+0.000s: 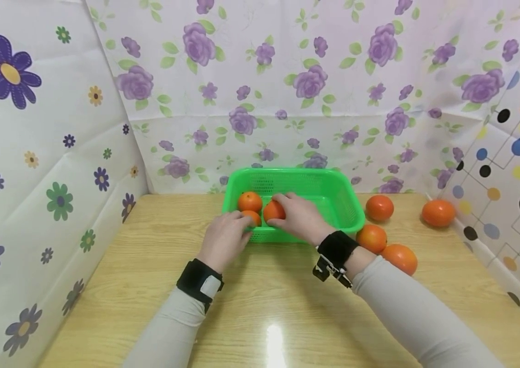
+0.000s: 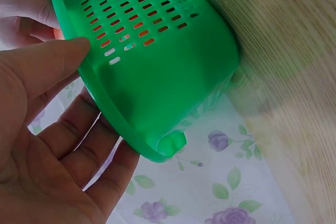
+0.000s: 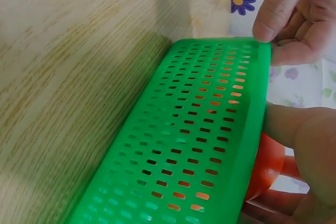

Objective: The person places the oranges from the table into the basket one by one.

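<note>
A green plastic basket [image 1: 294, 235] with slotted walls stands on the table by the back wall. My left hand [image 1: 225, 237] grips its near-left rim, thumb [image 2: 58, 66] on the outer side and fingers over the edge. Inside the basket's left end, my right hand [image 1: 299, 217] holds a glossy orange-red tomato [image 1: 274, 210], its lower part hidden by the near wall in the right wrist view. Two more tomatoes lie there: one towards the back [image 1: 250, 201], the other [image 1: 254, 217] partly hidden by my left fingers.
To the basket's right, several tomatoes lie on the wooden table [image 1: 241, 317]: one near the back [image 1: 379, 208], one against the basket [image 1: 371, 238], one beside my right forearm [image 1: 400, 258] and one by the right wall [image 1: 438, 212]. Patterned sheets [image 1: 260, 143] enclose the back and sides.
</note>
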